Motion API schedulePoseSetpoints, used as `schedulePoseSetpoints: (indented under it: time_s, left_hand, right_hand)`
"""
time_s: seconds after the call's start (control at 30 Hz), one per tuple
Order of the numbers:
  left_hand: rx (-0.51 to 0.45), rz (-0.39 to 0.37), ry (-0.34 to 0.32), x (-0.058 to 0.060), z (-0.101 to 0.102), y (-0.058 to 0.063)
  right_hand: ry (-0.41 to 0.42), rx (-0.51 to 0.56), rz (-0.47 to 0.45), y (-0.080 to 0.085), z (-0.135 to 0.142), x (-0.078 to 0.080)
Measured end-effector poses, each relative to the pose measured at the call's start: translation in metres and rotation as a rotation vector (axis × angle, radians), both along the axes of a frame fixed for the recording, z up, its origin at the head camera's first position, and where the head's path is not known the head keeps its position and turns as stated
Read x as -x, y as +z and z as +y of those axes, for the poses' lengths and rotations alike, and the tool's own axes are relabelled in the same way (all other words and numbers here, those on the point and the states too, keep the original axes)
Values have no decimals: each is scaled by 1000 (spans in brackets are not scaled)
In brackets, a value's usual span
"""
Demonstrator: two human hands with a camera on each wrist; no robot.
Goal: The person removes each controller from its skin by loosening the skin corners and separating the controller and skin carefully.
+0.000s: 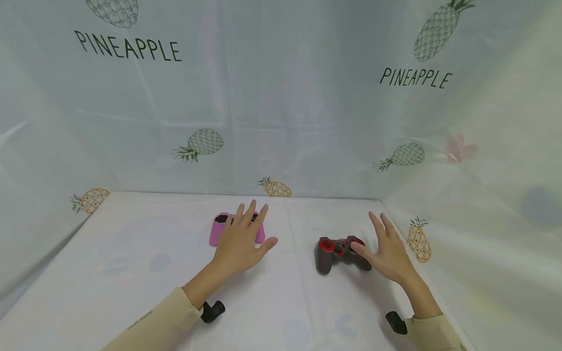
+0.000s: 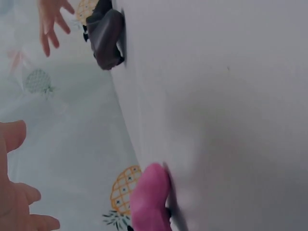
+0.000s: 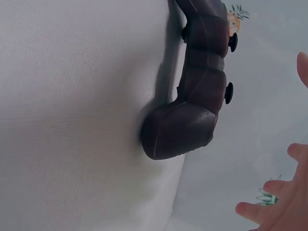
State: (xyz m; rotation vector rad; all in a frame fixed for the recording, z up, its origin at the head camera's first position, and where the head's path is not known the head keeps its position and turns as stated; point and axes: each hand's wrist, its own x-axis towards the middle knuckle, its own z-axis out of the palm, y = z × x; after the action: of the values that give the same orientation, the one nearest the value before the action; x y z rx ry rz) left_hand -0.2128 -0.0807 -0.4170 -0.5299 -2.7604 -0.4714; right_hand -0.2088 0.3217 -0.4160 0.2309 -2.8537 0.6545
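My left hand (image 1: 239,246) reaches over a pink game controller (image 1: 215,235) with black patches, its fingers spread and partly covering it. From the left wrist view, a gap shows between this hand (image 2: 14,209) and the pink controller's rounded end (image 2: 150,197). To the right lies a dark game controller (image 1: 325,261) with red around its buttons. My right hand (image 1: 388,256) is just beside and above its right side, fingers extended; the thumb overlaps it in the head view. In the right wrist view, that hand (image 3: 288,202) is apart from the dark controller (image 3: 183,127).
A white cloth covers the table (image 1: 281,292). Behind and at the sides hangs a pineapple-print sheet (image 1: 281,97), meeting the table's far edge. A black wrist device (image 1: 212,311) sits on the left wrist, another black device (image 1: 396,322) on the right.
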Motion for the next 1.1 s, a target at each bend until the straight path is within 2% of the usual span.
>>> schedulePoseSetpoints:
  time_s: [0.33, 0.73, 1.1]
  left_hand:
    - [-353, -329, -31, 5, 38, -11]
    - [-564, -530, -168, 4, 79, -20]
    - [-658, -672, -137, 3, 108, -33]
  right_hand:
    - [41, 93, -86, -8, 6, 11]
    - [15, 142, -192, -18, 16, 15]
    - [-6, 177, -317, -27, 19, 17]
